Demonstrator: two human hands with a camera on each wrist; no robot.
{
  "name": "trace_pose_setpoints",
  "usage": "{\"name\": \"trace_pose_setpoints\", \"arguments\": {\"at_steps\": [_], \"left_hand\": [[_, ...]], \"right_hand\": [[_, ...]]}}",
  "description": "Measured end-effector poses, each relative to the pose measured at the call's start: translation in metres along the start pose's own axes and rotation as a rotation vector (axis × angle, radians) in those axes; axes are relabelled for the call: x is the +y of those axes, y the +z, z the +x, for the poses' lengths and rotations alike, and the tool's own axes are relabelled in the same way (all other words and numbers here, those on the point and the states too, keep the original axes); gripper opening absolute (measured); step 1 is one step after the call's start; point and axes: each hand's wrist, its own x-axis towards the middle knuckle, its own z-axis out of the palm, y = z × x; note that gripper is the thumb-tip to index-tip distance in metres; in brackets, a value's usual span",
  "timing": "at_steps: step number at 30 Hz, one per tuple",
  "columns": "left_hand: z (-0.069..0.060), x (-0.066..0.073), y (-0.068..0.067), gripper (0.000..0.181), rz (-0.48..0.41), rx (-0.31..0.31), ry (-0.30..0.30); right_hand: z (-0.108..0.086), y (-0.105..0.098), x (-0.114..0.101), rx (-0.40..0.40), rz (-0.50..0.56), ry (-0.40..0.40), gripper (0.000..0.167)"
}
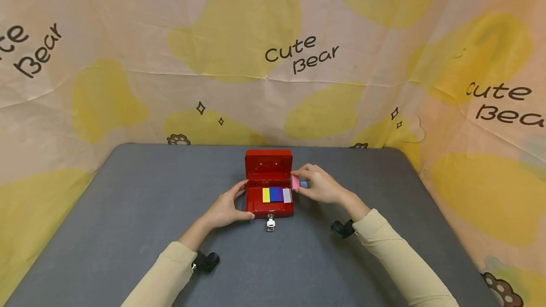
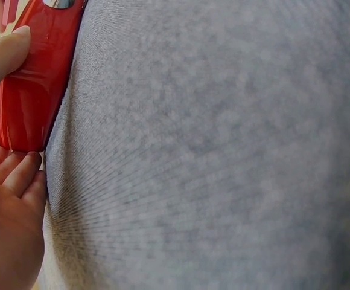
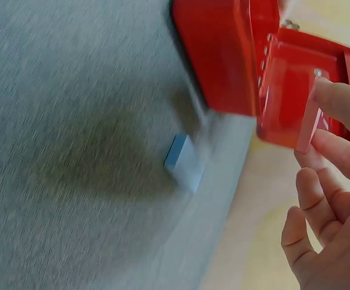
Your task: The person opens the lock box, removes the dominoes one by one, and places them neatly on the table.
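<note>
A red metal cash box [image 1: 277, 213] stands on the table with its lid [image 1: 268, 165] raised. Inside lie several coloured blocks in a row: yellow [image 1: 266, 195], blue [image 1: 273, 194], purple [image 1: 279, 194] and pale lilac [image 1: 287, 195]. My left hand [image 1: 223, 208] holds the box at its left side, thumb on the front corner and fingers farther back. Between thumb and fingertips my right hand [image 1: 322, 185] pinches a pink block [image 1: 295, 183] at the box's right edge. On the table below that hand sits a light blue block [image 3: 184, 164], apart from the box.
A silver latch [image 1: 270, 223] hangs from the box's front. The grey tabletop [image 1: 162, 193] extends around the box. A patterned cloth [image 1: 234, 37] rises behind it and at both sides. Each wrist wears a black camera.
</note>
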Motion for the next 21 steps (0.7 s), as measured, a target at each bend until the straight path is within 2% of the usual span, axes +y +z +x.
{"name": "trace_pose_setpoints", "arguments": {"at_steps": [9,21], "left_hand": [[-0.001,0.002,-0.001,0.093,0.011,-0.005,-0.009],[-0.002,0.005,-0.002,0.094,0.014,-0.003,-0.031]], "right_hand": [[-0.01,-0.004,0.016,0.01,0.026,0.047,0.044],[-0.019,0.005,0.038,-0.004,0.021,0.089,0.044]]}}
